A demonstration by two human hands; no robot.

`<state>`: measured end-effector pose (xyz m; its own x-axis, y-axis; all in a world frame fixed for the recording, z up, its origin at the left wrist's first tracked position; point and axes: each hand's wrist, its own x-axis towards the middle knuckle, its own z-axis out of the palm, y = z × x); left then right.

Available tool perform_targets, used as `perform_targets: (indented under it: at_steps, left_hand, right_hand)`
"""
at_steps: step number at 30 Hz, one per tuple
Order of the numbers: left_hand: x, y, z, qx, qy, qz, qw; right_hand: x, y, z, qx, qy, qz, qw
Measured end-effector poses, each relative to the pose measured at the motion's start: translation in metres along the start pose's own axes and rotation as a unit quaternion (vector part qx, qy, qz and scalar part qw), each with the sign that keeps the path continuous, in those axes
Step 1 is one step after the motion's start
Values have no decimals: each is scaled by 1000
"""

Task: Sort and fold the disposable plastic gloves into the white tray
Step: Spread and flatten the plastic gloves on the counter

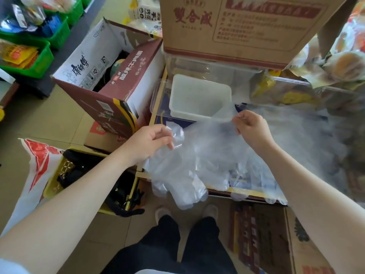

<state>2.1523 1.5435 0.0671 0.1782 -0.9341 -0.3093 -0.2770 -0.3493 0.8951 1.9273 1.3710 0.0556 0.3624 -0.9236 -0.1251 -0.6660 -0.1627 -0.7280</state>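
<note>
Clear disposable plastic gloves [197, 163], crumpled and bunched, hanging fingers-down just in front of the white tray [199, 95]. Rectangular, upright, nothing visible inside; more filmy plastic heaped right of it.

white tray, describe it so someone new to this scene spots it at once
Find the big brown cardboard box with red printing at top centre. Just below it sits the white rectangular plastic tray, beyond the two hands stretching a clear plastic glove. It alone is opaque white, shallow and holds nothing.

Probably a small shop: printed cardboard cartons [233, 26], green baskets [37, 62] of packaged goods, bagged snacks [339, 62].
</note>
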Motion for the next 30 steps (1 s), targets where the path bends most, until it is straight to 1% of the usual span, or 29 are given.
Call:
perform_targets:
  at_steps: [4,6,7,10,12,13,14,17,20,24,28,30]
  left_hand:
    - [1,60,0,-18,-55,133,989]
    - [0,84,-2,3,-81,205,975]
    - [0,94,-4,27,-92,252,963]
    - [-1,107,-6,108,-125,384,908]
    - [5,95,-4,176,-127,426,878]
    - [8,83,-2,216,-113,435,867]
    - [12,69,0,251,-99,434,860]
    - [25,10,0,315,-89,363,873]
    - [36,-41,-1,358,-95,313,874]
    - [41,-62,-4,385,-121,299,865]
    - [44,-75,-10,429,-128,239,862]
    - [42,-78,-8,460,-157,191,853]
  right_hand:
    - [1,-4,-19,22,15,23,999]
    - [1,-7,-28,36,26,29,999]
    - [0,-8,-33,47,31,32,998]
    - [-2,-12,-46,119,42,49,991]
    - [-4,-13,-52,156,46,63,985]
    - [-5,-12,-53,155,48,59,985]
    - [-5,-10,-52,148,50,58,986]
    - [-8,-5,-45,134,51,64,988]
    - [-10,0,-35,124,37,66,989]
    - [-7,1,-26,90,28,66,993]
    - [-6,-8,-24,84,21,47,995]
    - [-8,-20,-25,101,6,25,995]
